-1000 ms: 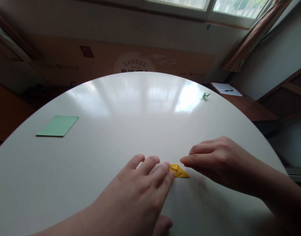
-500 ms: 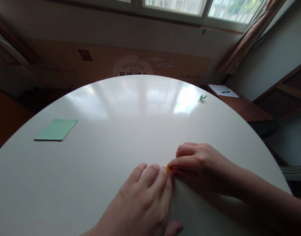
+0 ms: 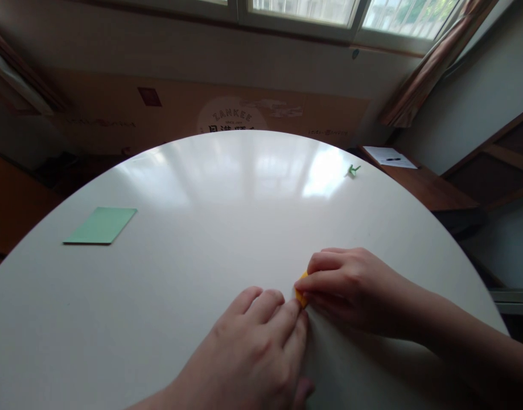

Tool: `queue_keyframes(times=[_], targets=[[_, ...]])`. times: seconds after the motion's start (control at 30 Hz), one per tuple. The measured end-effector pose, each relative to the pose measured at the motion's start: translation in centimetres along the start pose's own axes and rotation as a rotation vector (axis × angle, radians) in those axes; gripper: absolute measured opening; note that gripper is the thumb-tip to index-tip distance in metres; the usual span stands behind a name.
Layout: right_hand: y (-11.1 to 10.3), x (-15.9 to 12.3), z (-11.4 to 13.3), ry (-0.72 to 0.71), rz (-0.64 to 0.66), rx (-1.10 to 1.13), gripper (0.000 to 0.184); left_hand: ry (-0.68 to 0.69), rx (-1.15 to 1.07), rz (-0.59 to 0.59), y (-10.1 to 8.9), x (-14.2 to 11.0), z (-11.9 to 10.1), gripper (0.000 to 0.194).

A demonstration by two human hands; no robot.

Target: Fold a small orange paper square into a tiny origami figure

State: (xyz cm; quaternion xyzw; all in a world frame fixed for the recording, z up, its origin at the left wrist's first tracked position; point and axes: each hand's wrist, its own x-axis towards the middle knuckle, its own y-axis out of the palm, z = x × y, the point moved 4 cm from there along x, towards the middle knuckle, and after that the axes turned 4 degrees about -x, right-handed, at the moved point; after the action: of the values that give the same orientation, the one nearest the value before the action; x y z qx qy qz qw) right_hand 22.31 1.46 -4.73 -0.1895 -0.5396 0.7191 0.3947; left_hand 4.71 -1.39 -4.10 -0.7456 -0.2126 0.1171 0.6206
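Note:
A small piece of yellow folded paper lies on the white table between my hands; only part of it shows. My right hand is closed, pinching the paper between thumb and fingers and covering its right side. My left hand lies palm down, fingers stretched forward and close to each other. Its index and middle fingertips touch the near edge of the paper. The left thumb sits apart, lower down, partly hidden beneath the hand.
A flat light-green paper stack lies at the left of the round white table. Near the far right edge is a small green folded figure. Beyond stands a wooden desk with white paper and a pen.
More of the yellow paper now shows between my hands. My left fingertips have slid slightly toward me and right along it. The right hand keeps its pinch, nearly still.

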Motion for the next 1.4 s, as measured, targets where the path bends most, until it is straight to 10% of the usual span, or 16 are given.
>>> queue_keyframes(times=[0.33,1.4], targets=[[0.2,0.0,-0.4,0.192,0.044,0.174,0.022,-0.236,-0.348,0.054,-0.5,1.9,3.3,0.029],[0.0,0.1,-0.3,0.212,0.043,0.207,0.019,-0.02,-0.318,0.116,-0.7,1.4,2.5,0.019]])
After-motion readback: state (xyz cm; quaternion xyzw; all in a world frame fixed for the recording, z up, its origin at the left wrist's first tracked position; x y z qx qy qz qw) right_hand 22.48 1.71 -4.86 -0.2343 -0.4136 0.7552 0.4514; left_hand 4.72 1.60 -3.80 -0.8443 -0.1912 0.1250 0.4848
